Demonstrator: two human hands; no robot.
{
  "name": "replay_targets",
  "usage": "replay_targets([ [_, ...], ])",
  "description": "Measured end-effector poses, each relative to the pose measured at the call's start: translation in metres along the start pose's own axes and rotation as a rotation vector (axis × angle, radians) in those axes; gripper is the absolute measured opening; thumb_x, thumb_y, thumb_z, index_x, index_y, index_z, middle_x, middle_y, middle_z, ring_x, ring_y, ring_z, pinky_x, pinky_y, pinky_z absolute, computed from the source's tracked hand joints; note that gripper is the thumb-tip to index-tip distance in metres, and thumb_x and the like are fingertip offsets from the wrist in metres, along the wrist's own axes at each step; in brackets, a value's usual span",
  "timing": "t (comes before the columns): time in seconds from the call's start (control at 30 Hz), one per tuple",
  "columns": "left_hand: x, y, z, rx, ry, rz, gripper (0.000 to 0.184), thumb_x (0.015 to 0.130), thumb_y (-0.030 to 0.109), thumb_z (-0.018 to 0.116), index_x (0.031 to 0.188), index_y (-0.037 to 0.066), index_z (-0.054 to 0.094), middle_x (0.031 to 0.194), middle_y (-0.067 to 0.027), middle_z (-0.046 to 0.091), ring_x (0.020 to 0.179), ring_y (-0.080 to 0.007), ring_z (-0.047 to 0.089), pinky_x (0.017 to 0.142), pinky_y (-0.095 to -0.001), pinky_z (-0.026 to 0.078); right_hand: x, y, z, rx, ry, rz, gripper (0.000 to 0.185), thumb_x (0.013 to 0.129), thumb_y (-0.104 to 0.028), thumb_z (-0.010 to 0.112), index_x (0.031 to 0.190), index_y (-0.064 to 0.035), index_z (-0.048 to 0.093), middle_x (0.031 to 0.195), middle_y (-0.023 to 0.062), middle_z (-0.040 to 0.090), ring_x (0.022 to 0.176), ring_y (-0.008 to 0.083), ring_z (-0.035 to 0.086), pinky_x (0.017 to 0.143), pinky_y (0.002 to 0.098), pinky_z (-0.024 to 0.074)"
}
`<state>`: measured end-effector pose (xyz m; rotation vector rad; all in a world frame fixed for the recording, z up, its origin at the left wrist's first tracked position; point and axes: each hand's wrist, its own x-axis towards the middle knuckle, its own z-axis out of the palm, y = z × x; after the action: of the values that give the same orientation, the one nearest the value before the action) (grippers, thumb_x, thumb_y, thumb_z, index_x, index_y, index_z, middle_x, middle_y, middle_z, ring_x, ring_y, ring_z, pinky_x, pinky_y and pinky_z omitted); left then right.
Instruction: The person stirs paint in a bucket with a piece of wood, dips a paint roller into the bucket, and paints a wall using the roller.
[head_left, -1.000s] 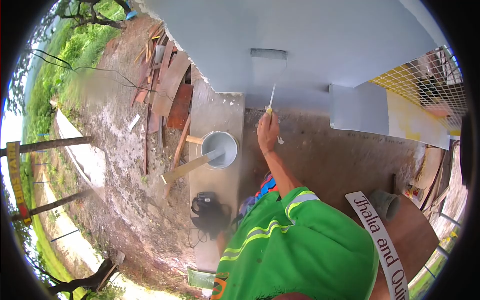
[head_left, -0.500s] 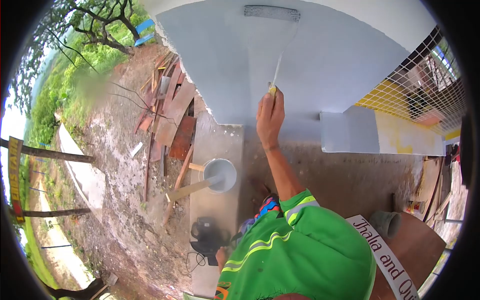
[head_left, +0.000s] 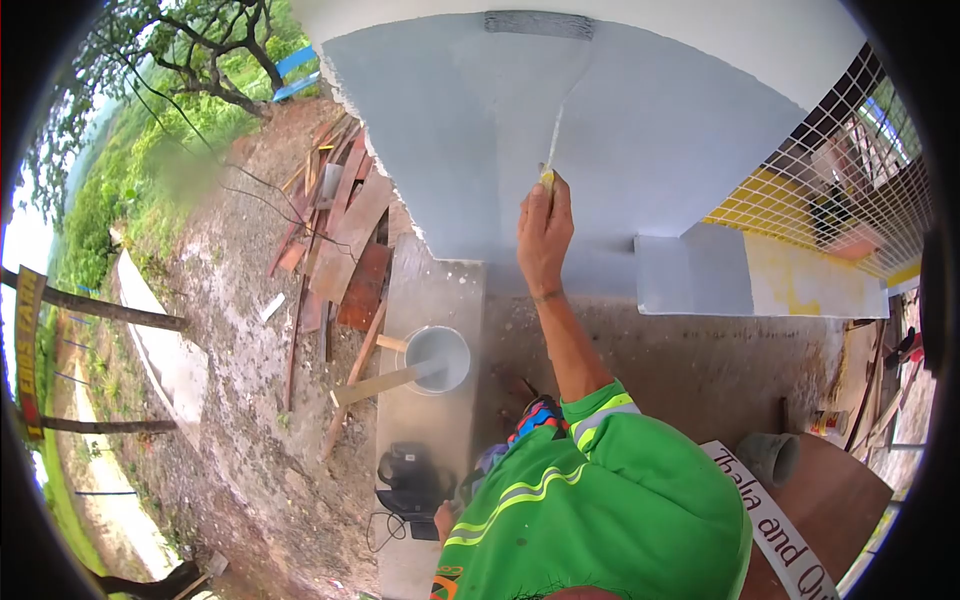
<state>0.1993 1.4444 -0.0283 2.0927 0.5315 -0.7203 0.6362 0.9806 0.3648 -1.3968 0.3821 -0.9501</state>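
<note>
My right hand [head_left: 545, 225] is closed around the handle of a paint roller [head_left: 538, 25]. The roller's grey, wet-looking sleeve presses on the wall [head_left: 420, 110] at the upper border of its grey paint, with white above. Its thin frame runs down to a yellowish handle end at my fingers. Low by my body, my left hand [head_left: 446, 520] shows only in part beside a black object with a cable [head_left: 408, 480]; its fingers are not clear. Left of my raised arm stands a white bucket [head_left: 440, 360] of grey paint, a wooden stick [head_left: 375, 385] leaning out of it.
A ledge [head_left: 695, 275], part grey and part yellow-white, juts out at right below white mesh [head_left: 830, 170]. Boards [head_left: 350, 220] lie piled on the ground at left. A grey pail [head_left: 768, 458] and a lettered banner [head_left: 770, 520] are at lower right.
The roller has slid slightly up the wall to the grey paint's border, my right hand rising with it. The view has tilted a little; my left hand stays low.
</note>
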Motion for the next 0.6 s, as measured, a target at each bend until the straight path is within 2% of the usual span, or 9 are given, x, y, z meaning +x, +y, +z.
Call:
replay_targets([
  [0.03, 0.002, 0.002, 0.001, -0.250, -0.015, -0.069, 0.038, 0.099, 0.031, 0.043, 0.105, 0.003, 0.069, 0.103, -0.0256, 0.069, 0.095, -0.0388, 0.068, 0.079, -0.0468, 0.053, 0.001, 0.001, 0.000, 0.004, 0.000, -0.015, 0.028, 0.106, -0.020, 0.046, 0.124, 0.0003, 0.054, 0.072, -0.0022, 0.045, 0.060, 0.0043, 0.040, 0.051, 0.0219, 0.0363],
  [0.1, 0.002, 0.002, 0.001, -0.424, -0.047, -0.164, 0.043, 0.100, 0.032, 0.039, 0.109, 0.003, 0.070, 0.107, -0.0267, 0.069, 0.096, -0.0385, 0.068, 0.082, -0.0468, 0.052, 0.000, 0.005, -0.002, 0.010, -0.005, -0.015, 0.028, 0.106, -0.020, 0.046, 0.125, -0.0002, 0.054, 0.072, -0.0037, 0.043, 0.058, 0.0027, 0.036, 0.048, 0.0205, 0.0332],
  [0.17, 0.003, 0.002, 0.001, -0.314, -0.032, -0.191, 0.046, 0.101, 0.033, 0.035, 0.110, 0.002, 0.069, 0.108, -0.0272, 0.068, 0.097, -0.0396, 0.068, 0.083, -0.0477, 0.052, -0.008, 0.010, -0.010, 0.014, -0.009, 0.015, 0.028, 0.106, -0.020, 0.045, 0.125, -0.0004, 0.054, 0.073, -0.0033, 0.043, 0.057, 0.0030, 0.036, 0.048, 0.0209, 0.0336],
  [0.23, 0.000, 0.008, 0.002, 0.076, 0.030, -0.143, 0.047, 0.101, 0.033, 0.034, 0.107, 0.002, 0.069, 0.107, -0.0270, 0.068, 0.098, -0.0421, 0.067, 0.084, -0.0493, 0.051, -0.026, 0.026, -0.024, 0.029, -0.036, 0.100, 0.028, 0.106, -0.019, 0.045, 0.125, 0.0001, 0.054, 0.073, -0.0028, 0.045, 0.056, 0.0034, 0.037, 0.047, 0.0216, 0.0345],
  [0.33, 0.013, 0.004, -0.002, 0.176, -0.002, 0.056, 0.045, 0.101, 0.034, 0.036, 0.102, 0.002, 0.067, 0.103, -0.0266, 0.068, 0.097, -0.0436, 0.066, 0.082, -0.0518, 0.051, -0.045, 0.025, -0.043, 0.041, -0.049, 0.192, 0.029, 0.106, -0.019, 0.044, 0.124, 0.0013, 0.054, 0.072, -0.0019, 0.047, 0.053, 0.0043, 0.039, 0.046, 0.0221, 0.0354],
  [0.43, 0.000, 0.026, -0.009, 0.498, -0.018, 0.082, 0.036, 0.099, 0.032, 0.043, 0.099, 0.003, 0.065, 0.098, -0.0249, 0.068, 0.095, -0.0440, 0.065, 0.079, -0.0526, 0.051, -0.033, 0.004, -0.054, 0.085, -0.037, 0.145, 0.028, 0.106, -0.019, 0.045, 0.121, 0.0019, 0.053, 0.070, -0.0019, 0.046, 0.055, 0.0044, 0.038, 0.048, 0.0216, 0.0353],
  [0.47, -0.004, 0.035, -0.011, 0.616, 0.001, 0.179, 0.025, 0.095, 0.027, 0.053, 0.100, 0.006, 0.066, 0.096, -0.0213, 0.069, 0.094, -0.0417, 0.066, 0.077, -0.0512, 0.052, -0.023, -0.002, -0.055, 0.105, -0.027, 0.106, 0.026, 0.105, -0.019, 0.046, 0.120, 0.0020, 0.053, 0.069, -0.0020, 0.045, 0.056, 0.0043, 0.038, 0.049, 0.0214, 0.0351],
  [0.57, -0.006, 0.046, -0.017, 0.656, -0.007, 0.233, 0.019, 0.090, 0.024, 0.062, 0.100, 0.008, 0.066, 0.093, -0.0183, 0.070, 0.092, -0.0402, 0.067, 0.075, -0.0501, 0.053, 0.010, -0.011, -0.057, 0.104, -0.010, 0.001, 0.027, 0.105, -0.019, 0.045, 0.119, 0.0020, 0.053, 0.069, -0.0018, 0.046, 0.057, 0.0041, 0.039, 0.049, 0.0220, 0.0353],
  [0.6, -0.010, 0.055, -0.022, 0.605, -0.010, 0.262, 0.023, 0.086, 0.027, 0.066, 0.101, 0.010, 0.067, 0.094, -0.0161, 0.070, 0.091, -0.0392, 0.067, 0.076, -0.0494, 0.053, 0.012, -0.006, -0.061, 0.058, -0.002, 0.005, 0.027, 0.105, -0.019, 0.045, 0.119, 0.0021, 0.053, 0.069, -0.0018, 0.046, 0.057, 0.0041, 0.040, 0.049, 0.0221, 0.0353],
])
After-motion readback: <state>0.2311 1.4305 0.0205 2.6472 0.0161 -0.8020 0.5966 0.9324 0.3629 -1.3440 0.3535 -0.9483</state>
